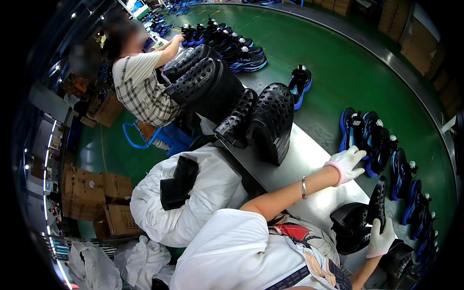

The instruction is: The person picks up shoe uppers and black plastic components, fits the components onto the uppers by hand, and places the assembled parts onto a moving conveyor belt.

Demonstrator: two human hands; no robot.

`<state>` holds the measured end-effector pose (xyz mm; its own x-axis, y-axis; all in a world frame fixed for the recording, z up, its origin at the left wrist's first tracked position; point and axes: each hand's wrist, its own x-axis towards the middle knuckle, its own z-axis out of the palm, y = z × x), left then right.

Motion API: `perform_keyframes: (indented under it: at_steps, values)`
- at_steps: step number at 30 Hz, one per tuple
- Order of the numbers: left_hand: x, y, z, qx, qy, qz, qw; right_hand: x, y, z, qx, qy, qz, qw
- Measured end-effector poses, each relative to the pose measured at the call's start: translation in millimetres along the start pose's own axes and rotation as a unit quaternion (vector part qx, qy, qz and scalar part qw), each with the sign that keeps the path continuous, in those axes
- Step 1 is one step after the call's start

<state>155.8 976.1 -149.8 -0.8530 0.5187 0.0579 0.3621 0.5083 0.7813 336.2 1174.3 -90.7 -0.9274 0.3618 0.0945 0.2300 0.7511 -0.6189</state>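
Observation:
My left hand, in a white glove with a pink cuff, reaches over the edge of the grey table with its fingers spread and holds nothing. It is next to a row of blue and black shoes on the green conveyor. My right hand, gloved the same way, grips a black perforated shoe and holds it upright. Below it lie more black shoes.
A pile of black perforated shoes stands on the table's far end. Another person in a plaid shirt works beyond it. A white sack holds black pieces. Cardboard boxes stand at the left.

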Motion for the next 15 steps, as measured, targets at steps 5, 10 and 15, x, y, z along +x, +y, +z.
perform_keyframes:
  at_steps: [5,10,15]
  values:
    - [-4,-2,-3,0.000,-0.002,-0.013,1.000,-5,7,-1,-0.004,-0.020,0.020,1.000]
    - [-8,-21,5,-0.015,0.056,0.074,0.996,-7,2,1,-0.024,-0.016,0.016,0.999]
    - [-15,53,-128,-0.118,0.252,0.216,0.936,-6,21,0,-0.063,-0.008,0.020,0.998]
